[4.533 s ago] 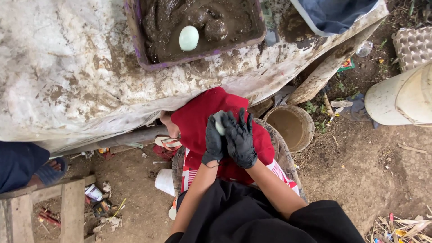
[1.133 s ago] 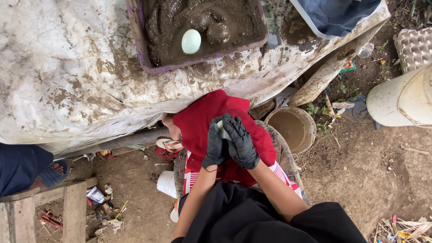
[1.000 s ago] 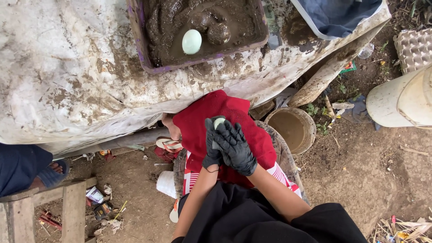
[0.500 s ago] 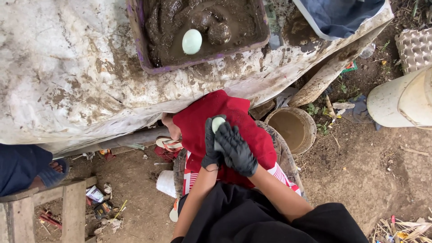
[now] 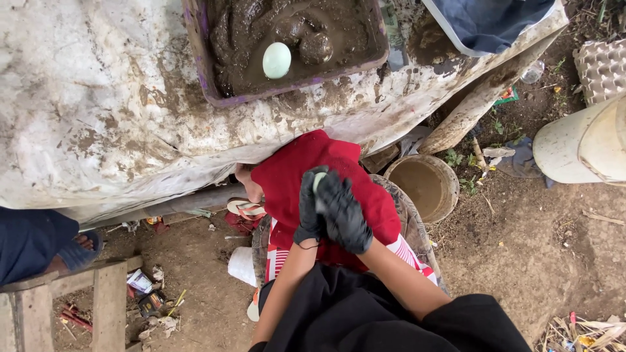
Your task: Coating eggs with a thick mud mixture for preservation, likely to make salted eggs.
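Both my hands wear black gloves and meet over my lap, above a red cloth [image 5: 297, 176]. My left hand [image 5: 309, 210] cups a pale egg [image 5: 317, 180], of which only a sliver shows between the fingers. My right hand [image 5: 344, 215] lies over it, wrapped around the same egg. On the table ahead stands a purple tub [image 5: 207, 78] of wet brown mud, with another pale green egg [image 5: 276, 60] lying on the mud.
A mud-stained white sheet [image 5: 85, 117] covers the table. A mud-lined bucket [image 5: 422, 186] stands on the dirt at my right, a large white container [image 5: 587, 143] farther right, an egg tray [image 5: 603, 65] behind it. Another person's sandalled foot [image 5: 72, 251] and a wooden bench [image 5: 59, 300] are at left.
My right hand has slid down over the egg, covering more of it than half a second ago. The tub and its egg have not moved.
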